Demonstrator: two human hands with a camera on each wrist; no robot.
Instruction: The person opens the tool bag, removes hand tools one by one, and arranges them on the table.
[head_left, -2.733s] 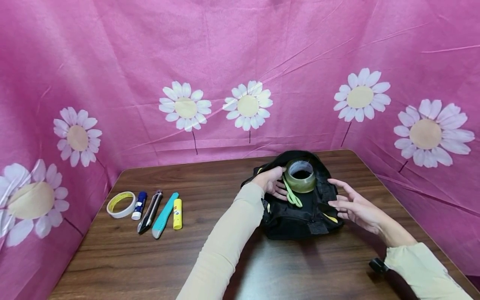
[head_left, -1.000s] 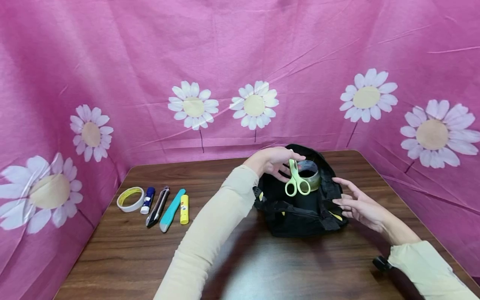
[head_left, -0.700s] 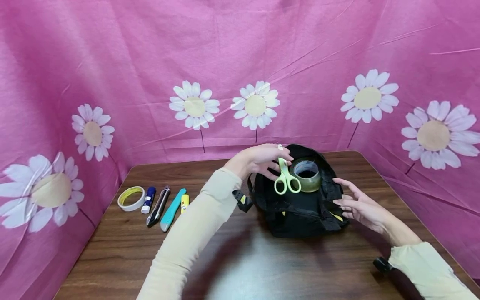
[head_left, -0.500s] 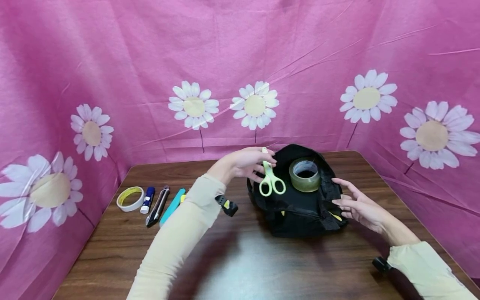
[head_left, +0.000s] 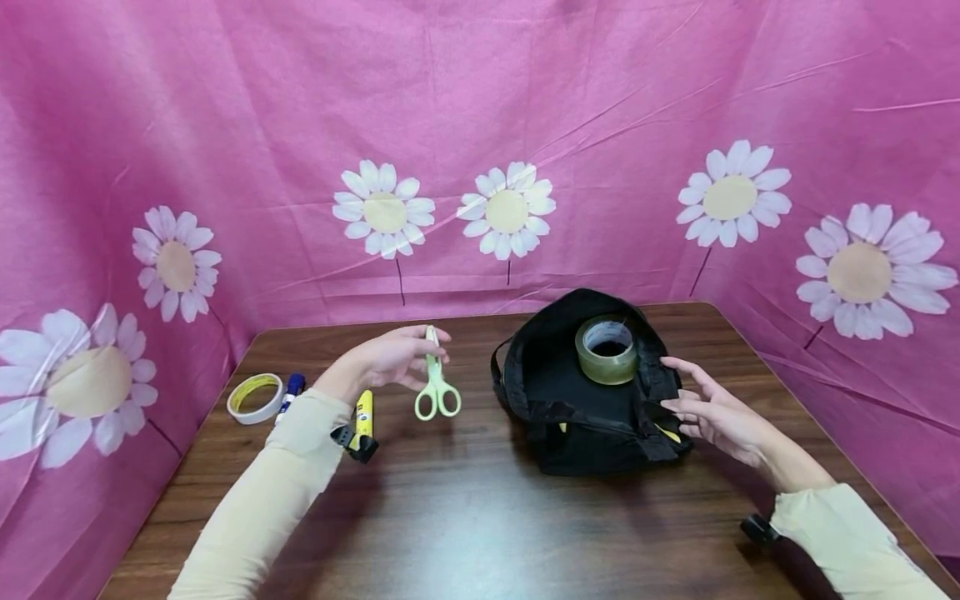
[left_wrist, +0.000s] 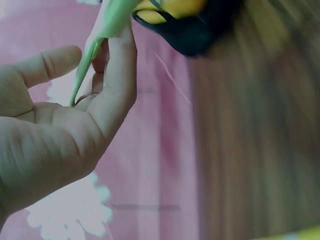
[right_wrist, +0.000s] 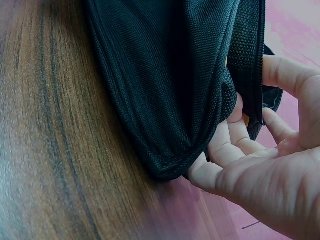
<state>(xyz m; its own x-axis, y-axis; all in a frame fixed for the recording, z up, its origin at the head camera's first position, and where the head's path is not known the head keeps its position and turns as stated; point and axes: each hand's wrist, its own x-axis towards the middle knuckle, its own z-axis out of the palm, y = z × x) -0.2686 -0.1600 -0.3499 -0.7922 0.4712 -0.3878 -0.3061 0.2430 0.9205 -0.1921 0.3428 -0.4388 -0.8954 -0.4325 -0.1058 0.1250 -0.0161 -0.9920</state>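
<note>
Pale green scissors (head_left: 435, 392) hang handles down from my left hand (head_left: 386, 358), which pinches them at the blade end between thumb and fingers, above the table left of the bag. The left wrist view shows the scissors (left_wrist: 112, 22) edge-on against the fingers. My right hand (head_left: 723, 421) grips the right edge of an open black bag (head_left: 551, 367). In the right wrist view, its fingers (right_wrist: 227, 145) lie around the zippered edge of the bag (right_wrist: 150, 90). A roll of clear packing tape (head_left: 611, 362) sits inside the bag's opening.
At the table's left lie a white tape roll (head_left: 255, 408), a blue glue stick (head_left: 295, 387) and a yellow tube (head_left: 364, 412). My left arm partly covers the last two. The wooden table (head_left: 480, 533) is backed by a pink cloth (head_left: 450, 100) with flowers.
My left hand has lifted the scissors out of the bag and carried them left. Its forearm now hides the black cutter and the turquoise tool. The right hand has stayed at the bag.
</note>
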